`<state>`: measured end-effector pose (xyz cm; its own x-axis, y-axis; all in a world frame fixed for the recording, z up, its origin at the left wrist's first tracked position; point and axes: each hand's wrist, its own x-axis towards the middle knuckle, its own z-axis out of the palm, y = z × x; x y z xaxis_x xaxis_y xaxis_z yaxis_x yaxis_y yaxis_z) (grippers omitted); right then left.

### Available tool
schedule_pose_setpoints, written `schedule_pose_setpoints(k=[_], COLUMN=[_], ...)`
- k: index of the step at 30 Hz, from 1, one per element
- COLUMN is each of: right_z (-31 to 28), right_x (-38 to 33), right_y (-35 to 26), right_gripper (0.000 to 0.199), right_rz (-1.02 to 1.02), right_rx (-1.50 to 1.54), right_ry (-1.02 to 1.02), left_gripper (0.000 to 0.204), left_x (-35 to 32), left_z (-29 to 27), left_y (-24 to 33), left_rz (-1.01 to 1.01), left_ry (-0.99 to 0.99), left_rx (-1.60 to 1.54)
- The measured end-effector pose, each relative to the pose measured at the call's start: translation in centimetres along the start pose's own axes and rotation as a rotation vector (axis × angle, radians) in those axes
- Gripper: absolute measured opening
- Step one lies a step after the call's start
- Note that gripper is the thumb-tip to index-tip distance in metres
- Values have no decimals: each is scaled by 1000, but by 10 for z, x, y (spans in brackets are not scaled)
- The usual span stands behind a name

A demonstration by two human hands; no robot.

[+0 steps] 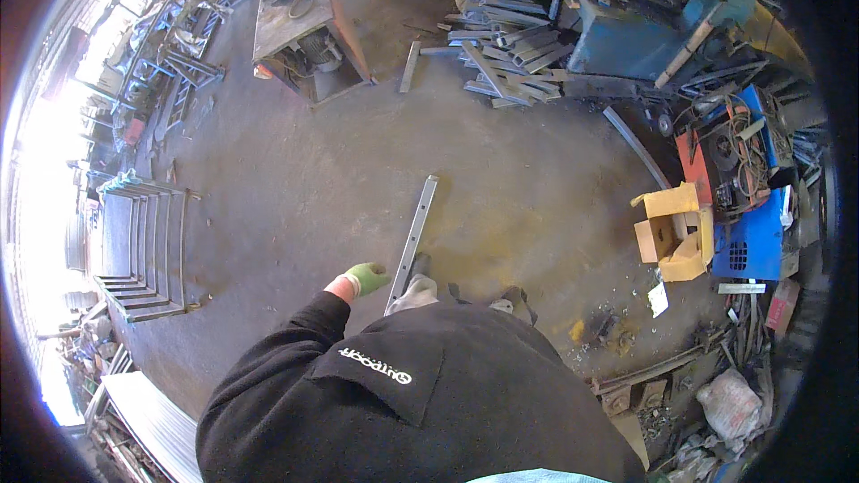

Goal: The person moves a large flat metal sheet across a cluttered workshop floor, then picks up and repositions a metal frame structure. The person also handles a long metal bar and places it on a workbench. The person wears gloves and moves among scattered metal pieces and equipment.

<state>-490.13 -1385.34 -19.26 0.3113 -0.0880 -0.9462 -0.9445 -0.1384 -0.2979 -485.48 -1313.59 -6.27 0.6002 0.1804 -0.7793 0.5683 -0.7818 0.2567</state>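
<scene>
My left hand (365, 277), in a green glove, hangs over the concrete floor with loosely curled fingers and holds nothing. Just to its right runs a long grey metal bar (419, 219), slanting away from me across the floor. The hand is close to the bar but apart from it. At the bar's near end sits a pale shape (413, 291) that looks like my right hand in a whitish glove. My dark jacket hides its wrist, and its grip on the bar is unclear.
A pile of cut steel sections (514, 58) lies ahead by a blue machine (626, 31). An open cardboard box (676, 233) and red and blue welding units (738, 170) stand at the right. A metal frame (143, 246) lies at the left, a rusty workbench (304, 31) beyond.
</scene>
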Motion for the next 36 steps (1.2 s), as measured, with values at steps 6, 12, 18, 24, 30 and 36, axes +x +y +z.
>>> schedule_pose_setpoints(k=[6, 12, 18, 24, 30, 36], right_z=[110, 192, 198, 157, 170, 208], right_x=[-33, -49, 0, 70, 60, 9], right_y=[-45, -110, -157, -110, -42, -2], right_gripper=[41, 41, 45, 51, 51, 68], right_rz=[-110, -255, -226, -40, -34, 26], right_rx=[-195, -312, -131, -106, -102, 19], right_ry=[-102, -193, -152, 67, 203, 57], left_gripper=[57, 62, 64, 69, 66, 49], left_x=[-14, -78, -107, -138, -125, -92], left_z=[-23, -52, -11, -43, -97, -130], left_y=[-138, -228, -259, -199, -215, -218], left_rz=[-197, -461, -463, -258, -308, -228], left_ry=[2, 104, 68, -52, 48, 79], left_rx=[-167, -199, -403, -231, -111, 84])
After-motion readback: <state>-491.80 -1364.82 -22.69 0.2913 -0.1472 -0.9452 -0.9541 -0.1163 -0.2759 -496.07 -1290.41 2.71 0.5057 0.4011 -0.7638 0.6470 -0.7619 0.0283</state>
